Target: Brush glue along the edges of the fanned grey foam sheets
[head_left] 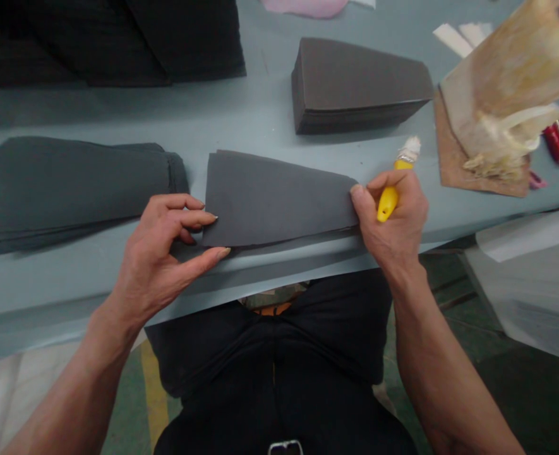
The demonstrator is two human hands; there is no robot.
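The gray sheet (279, 199) lies on the desk (241, 120) between both hands, apparently over another layer. The left hand (165, 243), thumb and fingers apart, touches its wide end's near corner; the right hand (397, 212) sets a thumb on the narrow end while its fingers clamp the brush (387, 203). The whitish bristles point away, but a wrist turn could smear the sheet; uneven pressure could slide the layers askew. Farther out sit a dark stack (71, 183), a brownish stack (359, 82) and a crusted jug (501, 82).
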